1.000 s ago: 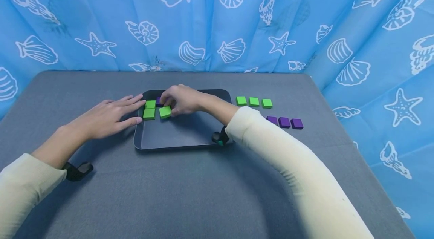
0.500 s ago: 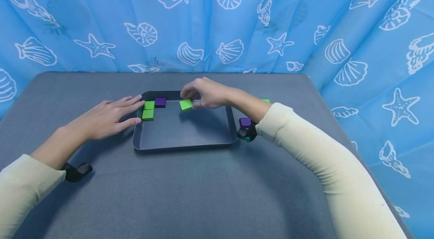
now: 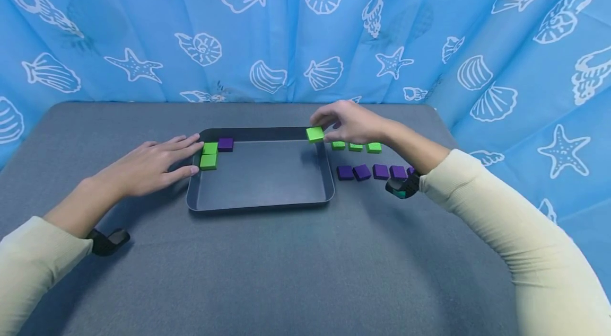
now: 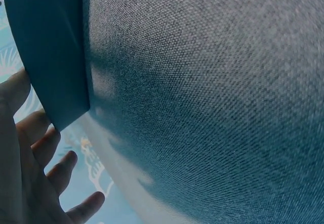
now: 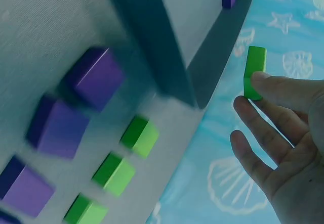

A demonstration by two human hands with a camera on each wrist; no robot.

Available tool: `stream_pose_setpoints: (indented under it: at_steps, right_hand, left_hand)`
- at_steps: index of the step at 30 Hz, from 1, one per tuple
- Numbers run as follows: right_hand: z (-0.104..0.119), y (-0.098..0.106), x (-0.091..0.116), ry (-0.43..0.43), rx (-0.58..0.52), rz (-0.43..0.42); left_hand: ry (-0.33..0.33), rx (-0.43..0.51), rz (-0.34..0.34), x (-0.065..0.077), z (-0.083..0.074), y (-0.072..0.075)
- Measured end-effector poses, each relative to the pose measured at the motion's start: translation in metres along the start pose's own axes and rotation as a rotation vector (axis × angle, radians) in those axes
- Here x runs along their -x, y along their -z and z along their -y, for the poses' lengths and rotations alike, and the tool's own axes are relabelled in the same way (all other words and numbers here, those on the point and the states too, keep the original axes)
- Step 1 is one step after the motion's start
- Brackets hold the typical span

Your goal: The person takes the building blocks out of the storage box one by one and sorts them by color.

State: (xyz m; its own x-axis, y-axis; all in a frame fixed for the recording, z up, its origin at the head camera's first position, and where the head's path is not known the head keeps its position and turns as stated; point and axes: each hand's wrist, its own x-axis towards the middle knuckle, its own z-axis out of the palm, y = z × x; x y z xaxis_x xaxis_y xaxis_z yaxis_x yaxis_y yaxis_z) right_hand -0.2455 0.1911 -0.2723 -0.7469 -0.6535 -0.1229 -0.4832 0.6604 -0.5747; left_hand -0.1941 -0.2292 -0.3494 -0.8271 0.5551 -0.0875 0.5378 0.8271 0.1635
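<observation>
A green block (image 3: 314,134) is pinched by the right hand (image 3: 354,123) above the tray (image 3: 262,177) at far right. Its left rim is touched by the outstretched left hand (image 3: 155,167).

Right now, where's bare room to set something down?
Bare: most of the tray, right of its green pair and purple block; also the table in front of the tray. Crowded: the tray's back left corner by the left hand, and right of the tray: a green row, a purple row.

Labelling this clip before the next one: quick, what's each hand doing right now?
Left hand: open, fingers touching the tray.
Right hand: pinching a green block.
</observation>
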Motion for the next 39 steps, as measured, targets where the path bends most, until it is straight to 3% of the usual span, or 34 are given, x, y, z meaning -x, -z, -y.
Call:
stream_pose_setpoints:
  at_steps: [10, 17, 39]
  right_hand:
    - [-0.037, 0.018, 0.039, -0.056, -0.047, -0.07]
    - [-0.058, 0.023, 0.064, -0.11, -0.063, -0.118]
    - [-0.131, 0.012, 0.114, -0.253, -0.041, -0.215]
  left_hand:
    - [0.004, -0.001, 0.031, 0.001, 0.0, 0.001]
    - [0.012, 0.008, 0.016, 0.001, 0.0, 0.0]
    - [0.017, 0.005, 0.007, 0.001, -0.002, 0.0]
